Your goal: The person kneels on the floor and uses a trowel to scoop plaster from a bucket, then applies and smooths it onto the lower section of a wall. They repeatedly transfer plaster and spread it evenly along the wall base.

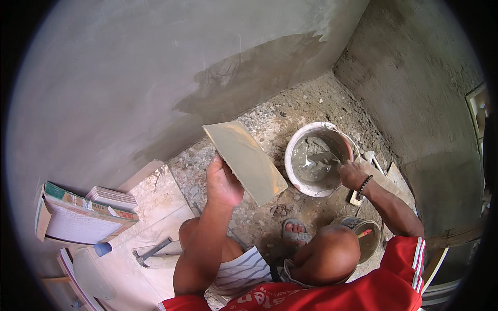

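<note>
My left hand [224, 182] grips a rectangular tile [248, 161] by its near left edge. The tile is tilted, and a smooth grey cement coat covers most of its upper face, with tan showing along the far edge. To the right stands a round whitish bucket [292, 173] with wet grey cement [311, 173] inside. At its right rim my right hand [354, 175], with a dark beaded bracelet, is closed around a trowel's handle, which the fingers mostly hide. The cement-smeared trowel blade [322, 158] dips into the bucket.
A hammer [153, 252] lies on pale floor tiles [124, 274] at the left, near a carton [85, 220] and stacked tiles [111, 197]. A second bucket [371, 249] with a red-tipped tool stands by my right knee. Rubble [311, 98] borders a grey wall [129, 78] with a damp patch.
</note>
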Demonstrator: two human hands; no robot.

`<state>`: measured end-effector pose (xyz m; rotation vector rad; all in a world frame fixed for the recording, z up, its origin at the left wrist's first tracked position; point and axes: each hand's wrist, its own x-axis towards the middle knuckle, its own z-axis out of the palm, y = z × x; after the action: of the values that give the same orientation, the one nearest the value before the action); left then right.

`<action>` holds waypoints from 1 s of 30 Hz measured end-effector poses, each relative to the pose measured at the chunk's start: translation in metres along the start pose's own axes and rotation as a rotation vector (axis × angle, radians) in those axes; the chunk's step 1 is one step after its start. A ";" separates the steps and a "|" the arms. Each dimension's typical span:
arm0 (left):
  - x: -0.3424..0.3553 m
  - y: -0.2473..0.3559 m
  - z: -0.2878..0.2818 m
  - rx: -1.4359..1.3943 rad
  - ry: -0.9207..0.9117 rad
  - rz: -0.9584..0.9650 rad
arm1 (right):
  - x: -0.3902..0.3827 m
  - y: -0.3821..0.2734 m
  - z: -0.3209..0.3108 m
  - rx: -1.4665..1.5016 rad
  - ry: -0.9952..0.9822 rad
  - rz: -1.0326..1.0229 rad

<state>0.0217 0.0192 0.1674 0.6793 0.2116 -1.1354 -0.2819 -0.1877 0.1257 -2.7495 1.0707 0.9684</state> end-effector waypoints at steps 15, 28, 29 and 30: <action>0.017 -0.009 0.007 0.061 -0.084 0.170 | -0.028 0.005 -0.084 -0.093 -0.008 -0.047; 0.015 -0.004 0.004 0.084 -0.116 0.184 | 0.027 -0.009 -0.052 -0.147 -0.121 -0.157; 0.016 -0.001 0.002 0.088 -0.108 0.177 | 0.026 -0.013 -0.056 -0.128 -0.119 -0.157; 0.017 0.000 0.002 0.091 -0.096 0.187 | 0.022 -0.016 -0.062 -0.109 -0.118 -0.156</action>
<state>0.0281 0.0054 0.1607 0.7081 0.0139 -1.0000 -0.2258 -0.2036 0.1601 -2.7676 0.7955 1.1807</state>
